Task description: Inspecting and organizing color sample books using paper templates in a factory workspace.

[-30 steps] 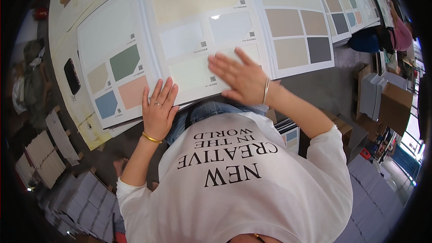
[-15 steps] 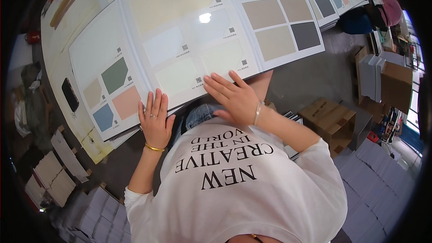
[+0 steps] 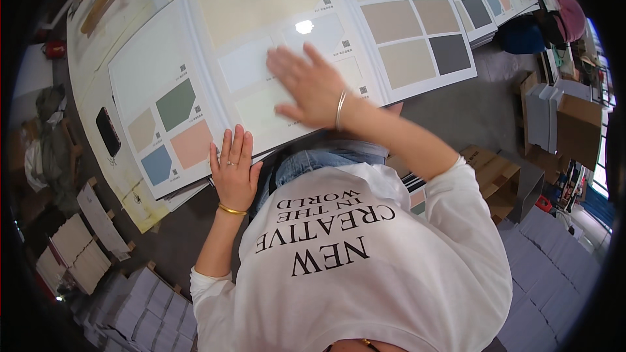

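Up from the near edge of the middle panel, the person's right hand (image 3: 310, 88) has swept inward over the pale patches of the white, three-panelled colour-sample board (image 3: 212, 85), which lies open on the table. Its fingers are slightly apart and blurred, thumb held away, palm down; whether it touches the surface, I cannot tell. The left hand (image 3: 236, 169) has stayed at the board's near edge, flat, fingers close together, thumb out, pinching nothing.

Each panel already bears its patches, among them a sage-green one (image 3: 175, 105) with a clipped corner and a dark grey one (image 3: 450, 54), so the board looks largely made up; how much handling is left cannot be judged.

Beyond it, a black phone (image 3: 108, 132) rests on the cream-coloured table (image 3: 94, 75), and more sample boards (image 3: 482, 0) lie to the right.
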Demonstrator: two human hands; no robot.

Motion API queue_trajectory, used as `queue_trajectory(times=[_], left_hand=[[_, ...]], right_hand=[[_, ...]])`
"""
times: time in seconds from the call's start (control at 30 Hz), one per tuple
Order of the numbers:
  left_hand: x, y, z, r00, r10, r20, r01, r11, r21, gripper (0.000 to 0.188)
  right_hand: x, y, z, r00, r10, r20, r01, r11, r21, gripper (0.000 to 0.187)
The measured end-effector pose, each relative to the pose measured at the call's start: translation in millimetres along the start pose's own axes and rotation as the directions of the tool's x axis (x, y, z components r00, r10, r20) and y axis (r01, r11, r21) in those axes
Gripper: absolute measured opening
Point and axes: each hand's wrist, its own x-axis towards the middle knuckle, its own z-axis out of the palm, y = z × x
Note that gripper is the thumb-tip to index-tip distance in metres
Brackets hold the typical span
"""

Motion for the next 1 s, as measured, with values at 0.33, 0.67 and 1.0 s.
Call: queue_trajectory(times=[0.33, 0.67, 1.0], left_hand=[[-1, -2, 4, 1.000, 0.007, -0.031, -0.006, 1.000, 0.024, 0.061], [1, 5, 0, 0.999, 0.016, -0.050, -0.015, 1.000, 0.027, 0.062], [2, 6, 1, 0.999, 0.023, -0.032, -0.021, 0.998, 0.064, 0.059]], right_hand=[[-13, -73, 24, 0.983, 0.180, 0.034, -0.183, 0.974, 0.131, 0.074], [-80, 42, -17, 0.850, 0.498, -0.174, -0.523, 0.836, -0.165, 0.072], [-103, -45, -5, 0.973, 0.227, 0.049, -0.229, 0.973, 0.030, 0.089]])
